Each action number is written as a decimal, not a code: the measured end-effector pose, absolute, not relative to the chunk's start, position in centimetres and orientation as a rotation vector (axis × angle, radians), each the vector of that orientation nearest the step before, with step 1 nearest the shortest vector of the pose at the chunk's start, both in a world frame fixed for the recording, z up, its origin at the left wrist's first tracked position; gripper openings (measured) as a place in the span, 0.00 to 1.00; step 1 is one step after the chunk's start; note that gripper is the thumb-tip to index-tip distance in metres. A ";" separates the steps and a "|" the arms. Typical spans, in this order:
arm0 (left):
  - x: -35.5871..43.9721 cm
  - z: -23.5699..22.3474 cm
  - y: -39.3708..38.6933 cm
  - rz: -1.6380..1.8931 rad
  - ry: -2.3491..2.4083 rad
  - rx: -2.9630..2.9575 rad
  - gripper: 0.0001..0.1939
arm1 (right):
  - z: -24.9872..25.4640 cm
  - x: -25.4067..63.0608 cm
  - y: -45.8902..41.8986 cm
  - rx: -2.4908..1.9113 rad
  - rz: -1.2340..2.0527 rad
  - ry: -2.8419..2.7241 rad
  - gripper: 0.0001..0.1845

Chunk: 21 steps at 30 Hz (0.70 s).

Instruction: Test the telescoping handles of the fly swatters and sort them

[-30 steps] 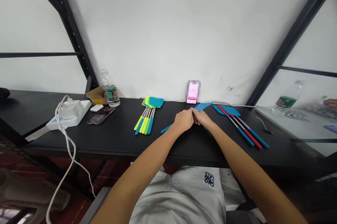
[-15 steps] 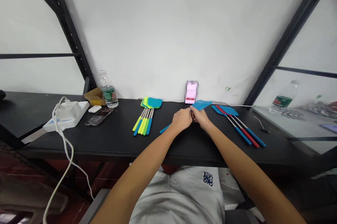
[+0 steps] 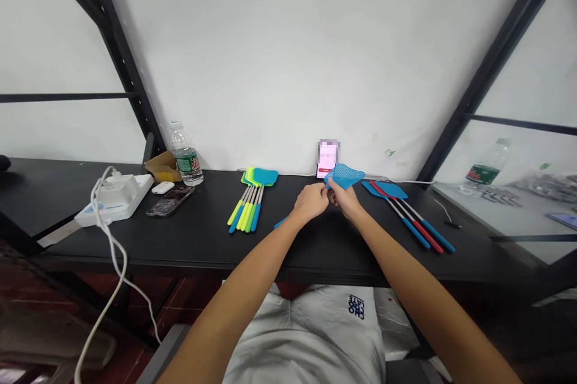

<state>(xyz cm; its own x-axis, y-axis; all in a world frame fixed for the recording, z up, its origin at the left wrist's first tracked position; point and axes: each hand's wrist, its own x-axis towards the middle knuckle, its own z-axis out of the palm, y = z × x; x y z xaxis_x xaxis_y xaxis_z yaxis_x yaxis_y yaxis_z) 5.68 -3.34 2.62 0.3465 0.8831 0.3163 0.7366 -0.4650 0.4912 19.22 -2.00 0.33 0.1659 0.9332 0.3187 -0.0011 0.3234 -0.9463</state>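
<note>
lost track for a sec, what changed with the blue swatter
The mesh head of the blue fly swatter has swung up and tilted off the table, away from the person, with the left hand and right hand held together at its neck. The yellow-green swatters and red and blue swatters stayed put.

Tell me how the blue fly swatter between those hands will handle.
The blue fly swatter should feel light, and its thin mesh head probably flexes. Its slim handle, running under the left hand, likely stays stiffer but could roll if set down.

We read inverted dark-blue lettering, "CHO / LATE", on the white shirt (image 3: 306,336); the green bottle label (image 3: 188,163) was illegibly small.
</note>
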 end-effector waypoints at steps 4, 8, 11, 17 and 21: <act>5.6 2.7 -3.3 0.852 1.466 2.306 0.15 | 0.8 20.1 -1.7 -0.993 0.954 -1.112 0.17; 5.6 2.4 -3.1 0.884 1.459 2.288 0.16 | 1.3 21.5 -1.6 -0.962 0.967 -1.008 0.19; 5.5 2.2 -3.0 0.890 1.446 2.268 0.17 | 1.3 22.2 -1.5 -0.949 0.969 -0.986 0.20; 5.3 2.1 -2.9 0.880 1.424 2.277 0.22 | 1.3 23.2 -1.1 -0.969 0.939 -0.895 0.20; 5.3 2.0 -3.0 0.868 1.459 2.259 0.24 | 1.3 23.9 -0.8 -0.999 0.920 -0.843 0.19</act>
<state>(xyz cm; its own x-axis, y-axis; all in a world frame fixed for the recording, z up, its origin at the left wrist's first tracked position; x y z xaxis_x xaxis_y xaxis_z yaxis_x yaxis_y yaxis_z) 5.28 -3.03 2.04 0.2960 0.9004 0.3188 0.7098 -0.4307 0.5573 23.90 -0.77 1.28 0.3737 0.9140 0.1578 -0.2364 0.2583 -0.9367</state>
